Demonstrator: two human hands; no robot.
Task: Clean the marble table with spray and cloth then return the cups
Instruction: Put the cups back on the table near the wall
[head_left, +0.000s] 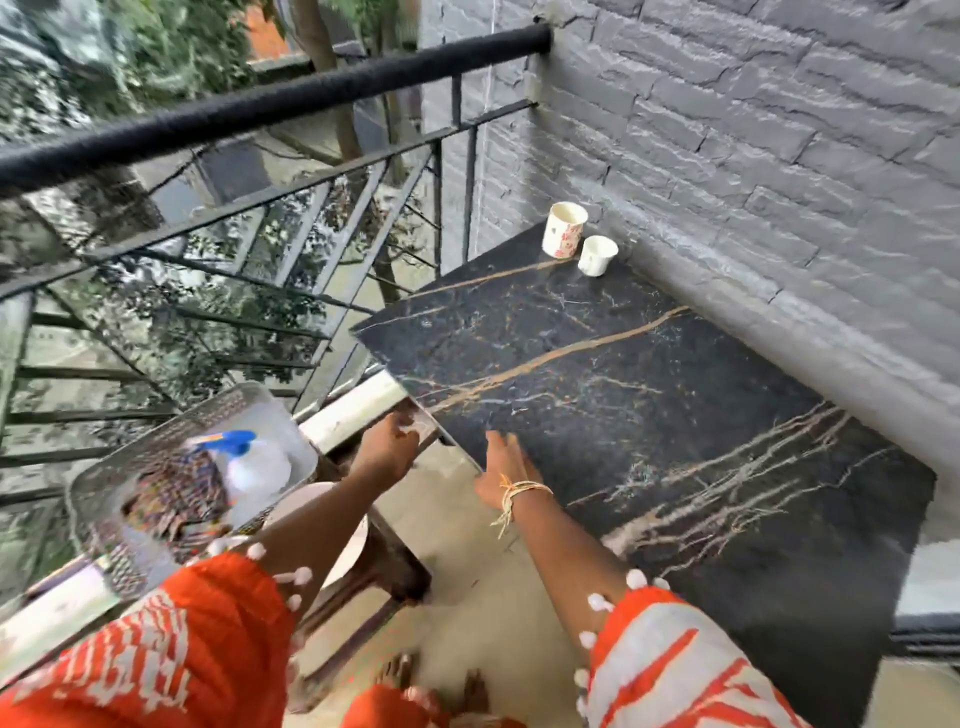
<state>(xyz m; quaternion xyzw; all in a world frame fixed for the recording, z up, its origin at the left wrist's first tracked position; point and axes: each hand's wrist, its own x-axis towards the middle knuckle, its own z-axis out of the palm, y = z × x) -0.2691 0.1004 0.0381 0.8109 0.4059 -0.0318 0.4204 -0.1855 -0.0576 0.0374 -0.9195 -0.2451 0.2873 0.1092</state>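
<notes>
Here the black marble desk (649, 415), veined in gold and white, runs along a grey brick wall (779, 156), its far end near a black metal railing (260, 109). Two cups stand upright on that far end, close to the wall: a taller white cup with red flowers (563, 229) and, just beside it on the wall side, a smaller plain white cup (596, 254); whether the two touch is hard to tell. The rest of the marble surface is bare.

The right hand (503, 470) lies at the near-left edge of the desk, its fingers (501, 441) spread loose and flat, grasping nothing; a pale thread band wraps the wrist. The left hand (387, 447) reaches to the desk's near corner, by a white ledge (353, 415); motion blur hides its fingers there, so I cannot tell whether they grip the corner or merely touch it. Both arms wear orange-and-white sleeves trimmed with white pompoms.

To the left, well apart from the cups, a metal tray (104, 488) sits on the ledge by the railing. In it lie a spray bottle with a blue nozzle (249, 457) and a multicoloured patterned cloth (176, 493), both blurred. Below the arms a dark stool (384, 571) stands on the pale floor
</notes>
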